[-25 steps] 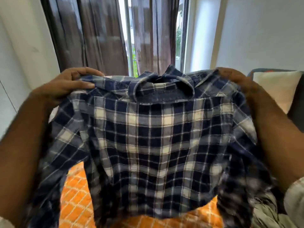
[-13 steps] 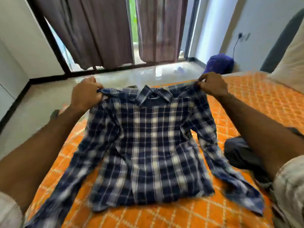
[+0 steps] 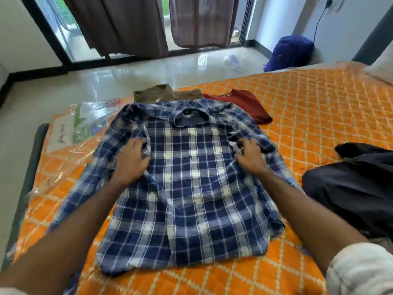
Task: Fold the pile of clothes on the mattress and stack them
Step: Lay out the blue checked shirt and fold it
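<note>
Now the blue plaid shirt (image 3: 191, 188) is lying back-side up on the orange quilted bedspread (image 3: 308, 116) covering the mattress, collar pointing away from the person, spread flat so the sides can be turned in. The left hand (image 3: 131, 158) is resting on the shirt near the left armhole, its fingers curling into a ridge of bunched fabric there; the right hand (image 3: 248, 155) is doing the same near the right armhole, fingertips pinching a raised fold of cloth. Both grips are sitting level with each other, likely so the two side panels and sleeves can be drawn toward the middle evenly. The sleeves are trailing outward under the forearms, blurred at their ends.

Beyond the collar, a folded olive-brown garment (image 3: 168, 93) and a folded dark red garment (image 3: 244, 103) are lying side by side, probably the start of the finished stack. A dark heap of clothes (image 3: 353, 188) is waiting at the right. A clear plastic bag (image 3: 80, 124) is lying at the far left corner.
</note>
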